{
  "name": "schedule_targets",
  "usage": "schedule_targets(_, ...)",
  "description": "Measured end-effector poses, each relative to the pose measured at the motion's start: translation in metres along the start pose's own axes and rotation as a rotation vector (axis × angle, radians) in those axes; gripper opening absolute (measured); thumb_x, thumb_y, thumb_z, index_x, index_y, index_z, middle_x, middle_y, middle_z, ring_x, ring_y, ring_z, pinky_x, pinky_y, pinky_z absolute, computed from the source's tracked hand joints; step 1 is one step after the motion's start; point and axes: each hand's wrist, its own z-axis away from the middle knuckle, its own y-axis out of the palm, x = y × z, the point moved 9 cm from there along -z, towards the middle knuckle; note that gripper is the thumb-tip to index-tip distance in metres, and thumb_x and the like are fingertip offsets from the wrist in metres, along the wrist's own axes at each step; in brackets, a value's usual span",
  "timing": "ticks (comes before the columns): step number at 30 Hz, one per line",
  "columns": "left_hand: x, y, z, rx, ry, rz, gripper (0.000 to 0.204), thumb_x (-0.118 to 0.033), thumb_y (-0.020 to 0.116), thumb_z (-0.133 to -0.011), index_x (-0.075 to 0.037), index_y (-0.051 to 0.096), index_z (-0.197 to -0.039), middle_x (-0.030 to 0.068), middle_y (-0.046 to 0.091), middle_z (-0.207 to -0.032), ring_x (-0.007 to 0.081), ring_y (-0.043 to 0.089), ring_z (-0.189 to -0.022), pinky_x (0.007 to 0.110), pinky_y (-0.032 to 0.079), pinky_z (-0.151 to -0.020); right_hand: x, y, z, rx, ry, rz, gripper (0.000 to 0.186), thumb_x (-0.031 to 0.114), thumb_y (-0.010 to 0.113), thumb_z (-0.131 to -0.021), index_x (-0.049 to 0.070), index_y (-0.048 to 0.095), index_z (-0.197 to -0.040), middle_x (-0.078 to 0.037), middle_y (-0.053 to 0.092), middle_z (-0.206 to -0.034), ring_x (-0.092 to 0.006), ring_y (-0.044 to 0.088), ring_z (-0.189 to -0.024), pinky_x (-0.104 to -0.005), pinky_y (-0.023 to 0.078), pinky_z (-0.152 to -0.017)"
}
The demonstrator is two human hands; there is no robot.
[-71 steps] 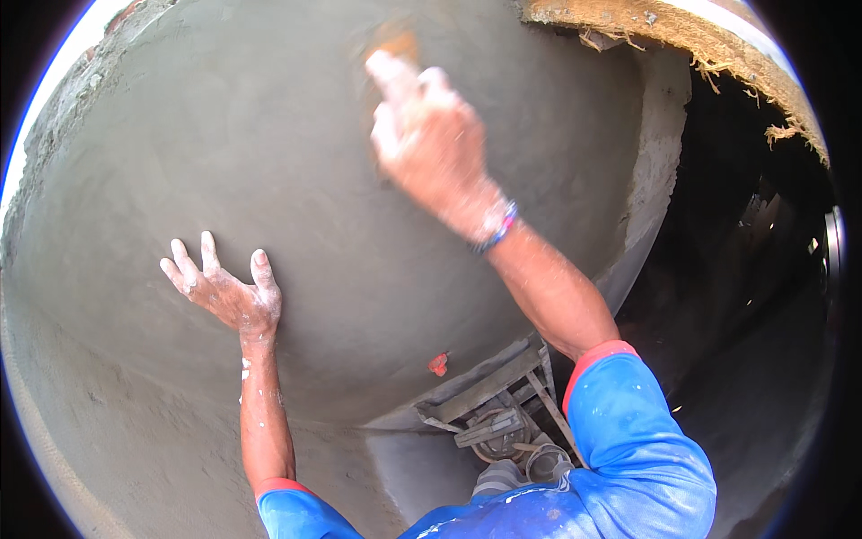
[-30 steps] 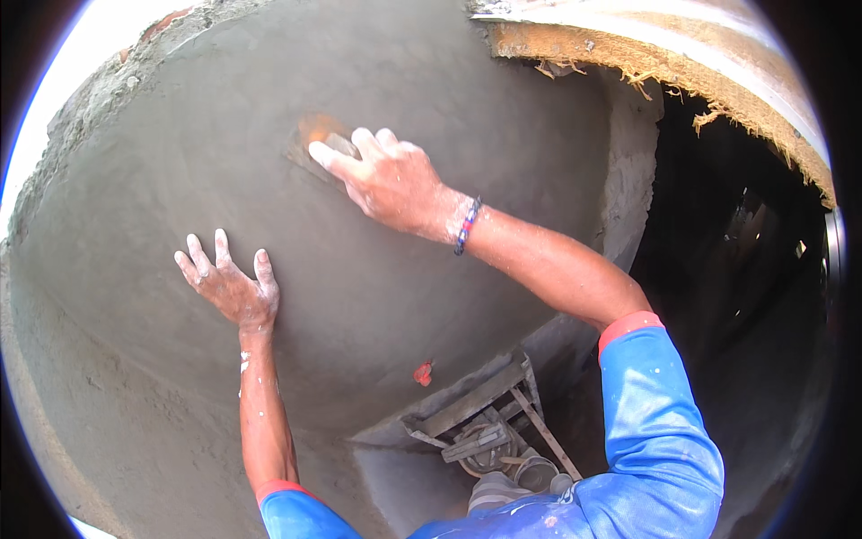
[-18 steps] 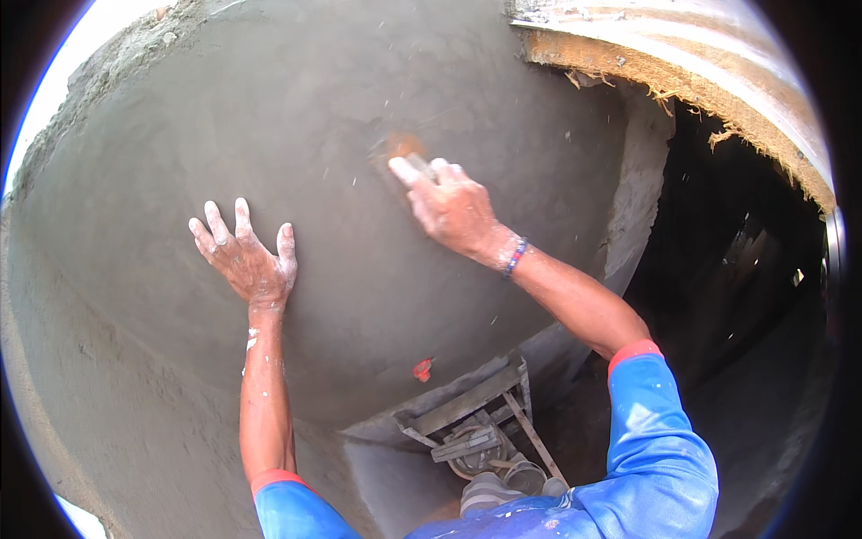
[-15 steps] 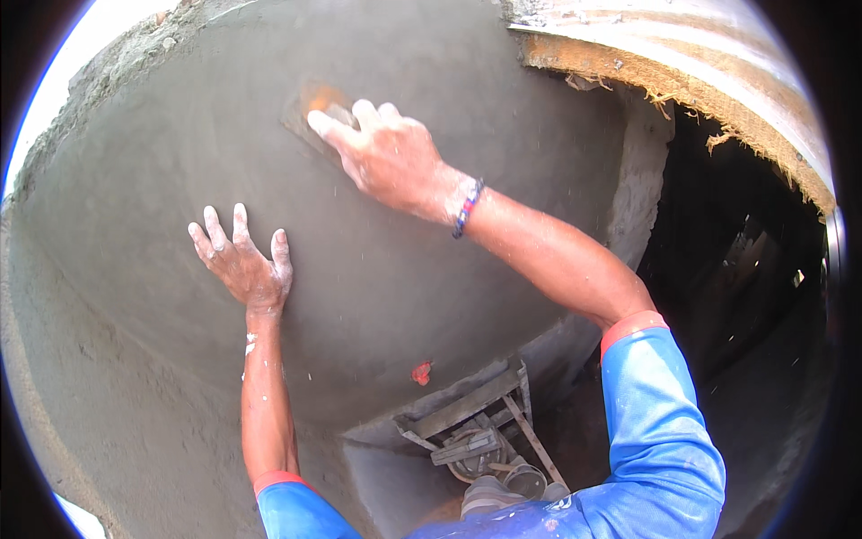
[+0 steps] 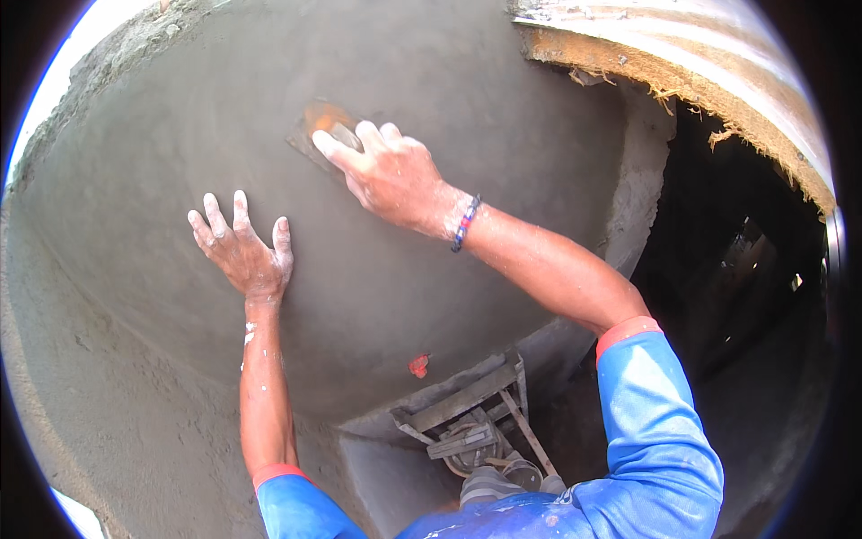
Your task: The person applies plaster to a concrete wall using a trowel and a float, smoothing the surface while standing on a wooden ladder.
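My left hand (image 5: 242, 250), dusted pale with plaster, rests with spread fingers on the smooth grey plastered wall (image 5: 503, 135). Above it and to the right, my right hand (image 5: 395, 180) grips a flat rectangular float (image 5: 310, 148) with an orange patch on top, held against the plaster. Its grip is partly hidden by my fingers. A beaded bracelet circles that wrist. Lower on the wall is a small irregular red patch (image 5: 418, 366).
Rough broken plaster (image 5: 67, 117) edges the upper left. A frayed board (image 5: 682, 81) overhangs a dark opening on the right. Below are a wooden frame (image 5: 462, 400), a stick (image 5: 530, 431) and bucket-like containers (image 5: 521, 474) near my legs.
My right hand has swept about with the float, down-right and back up-left, and now sits slightly lower than half a second ago. My left hand has shifted slightly upward in the picture, fingers still spread.
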Motion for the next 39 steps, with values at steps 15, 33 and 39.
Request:
schedule_targets(15,-0.007,0.000,0.001,0.009,-0.002,-0.001,0.069,-0.051,0.058,-0.093,-0.013,0.038,-0.146,0.0159,0.024,-0.156,0.0475,0.016,-0.145,0.061,0.022,-0.115,-0.023,0.010,0.059,-0.124,0.402,-0.164,0.054,0.014,0.066,-0.085,0.018,0.054,-0.138,-0.020,0.057,-0.100,-0.0387,0.064,-0.085,-0.0474,0.057,-0.070)
schedule_targets(33,-0.013,0.004,-0.005,-0.018,0.006,-0.006,0.070,-0.061,0.048,-0.096,-0.013,0.037,-0.147,0.0177,0.025,-0.155,0.0478,0.016,-0.145,0.061,0.022,-0.115,-0.109,-0.001,0.142,-0.047,0.400,-0.054,0.052,0.010,0.063,-0.085,0.016,0.057,-0.137,-0.021,0.065,-0.117,-0.0375,0.066,-0.097,-0.0457,0.056,-0.081)
schedule_targets(39,-0.012,0.001,-0.003,-0.026,0.021,0.005,0.067,-0.059,0.046,-0.098,-0.012,0.039,-0.146,0.0187,0.026,-0.155,0.0468,0.016,-0.146,0.060,0.022,-0.115,-0.044,-0.022,0.000,-0.141,0.077,-0.049,0.048,0.015,0.064,-0.084,0.017,0.058,-0.132,-0.015,0.061,-0.091,-0.0305,0.066,-0.075,-0.0409,0.057,-0.057)
